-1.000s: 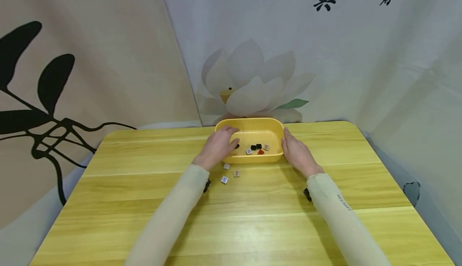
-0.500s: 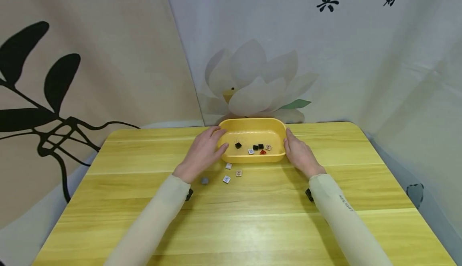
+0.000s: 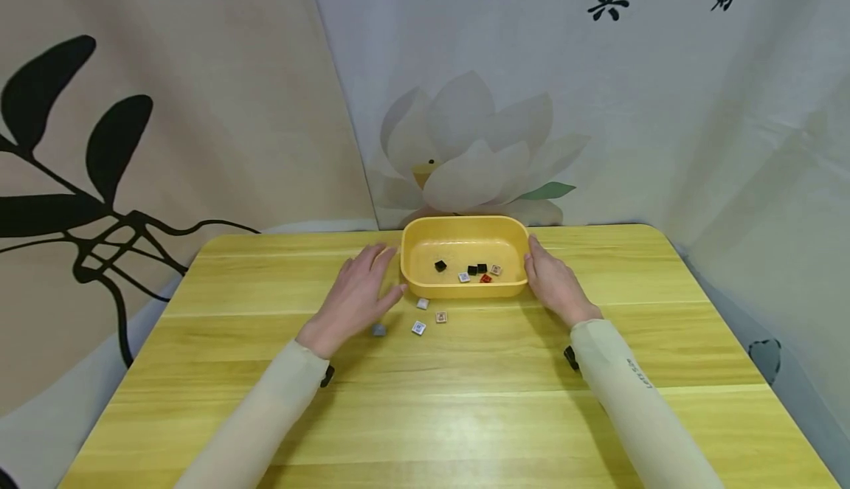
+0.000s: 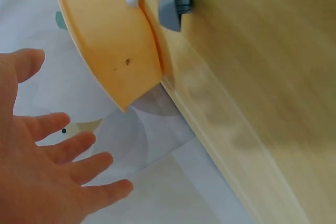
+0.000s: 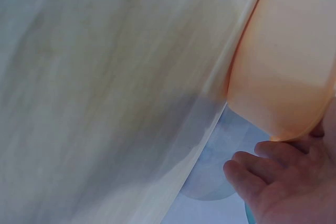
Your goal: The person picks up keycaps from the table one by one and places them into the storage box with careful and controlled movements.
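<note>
L hand point(image 3: 355, 290): fingers wide, holding nothing, just beside yellow tray point(image 3: 465, 292) btwn both hands. R hand point(image 3: 558, 282): fingers straightish along tray's R end, prob. to steady it; small pieces point(image 3: 418, 328) lie nr L fingers on counter point(image 3: 505, 408), others inside tray.

Pair of bare hands, each with a thumb and four fingers: left hand point(image 3: 352, 296); right hand point(image 3: 558, 282).

Left sleeve point(image 3: 242, 415): long, pale cream, soft matt fabric, plain over its visible length, ending in a slightly looser cuff point(image 3: 312, 360) at the wrist.

Right sleeve point(image 3: 647, 408): matching cream fabric, lightly creased near the cuff; marked with small dark lettering point(image 3: 640, 373) running lengthwise along the forearm, too small to read with certainty.

Wrist fittings, two: small, black, blocky left unit point(image 3: 327, 376) and similar black right unit point(image 3: 571, 358), each protruding at the inner side of its sleeve, near the cuff; remainder hidden.
</note>
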{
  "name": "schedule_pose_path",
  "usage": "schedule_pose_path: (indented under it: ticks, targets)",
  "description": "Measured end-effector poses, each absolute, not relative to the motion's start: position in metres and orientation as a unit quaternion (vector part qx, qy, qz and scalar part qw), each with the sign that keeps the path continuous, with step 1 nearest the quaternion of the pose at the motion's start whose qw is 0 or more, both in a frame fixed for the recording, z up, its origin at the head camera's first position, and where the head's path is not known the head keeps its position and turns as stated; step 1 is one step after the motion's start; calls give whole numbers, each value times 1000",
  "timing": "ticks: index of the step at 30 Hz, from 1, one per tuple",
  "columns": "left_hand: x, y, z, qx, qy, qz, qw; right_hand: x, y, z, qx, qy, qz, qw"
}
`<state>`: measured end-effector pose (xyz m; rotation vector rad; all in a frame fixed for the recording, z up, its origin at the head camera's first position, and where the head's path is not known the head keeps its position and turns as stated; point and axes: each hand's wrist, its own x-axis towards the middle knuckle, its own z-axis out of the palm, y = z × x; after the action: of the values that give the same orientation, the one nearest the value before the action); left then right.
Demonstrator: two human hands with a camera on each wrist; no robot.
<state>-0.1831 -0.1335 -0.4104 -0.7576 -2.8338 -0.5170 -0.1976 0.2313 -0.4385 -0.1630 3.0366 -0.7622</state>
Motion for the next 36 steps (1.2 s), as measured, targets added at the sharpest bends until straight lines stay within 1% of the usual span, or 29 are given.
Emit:
schedule_pose_path:
  ticks: [14,28,36]
  targets:
    - [-161,-147,-425,-252,-960,-120,13,-198,232,-440,-54,968,-243,6]
    - [-148,-152,-437,-270,-958,-99,-5,-199,233,-441,-54,970,-238,7]
    - [-145,-154,-442,-302,-950,-83,6,-199,232,-440,-55,969,-240,5]
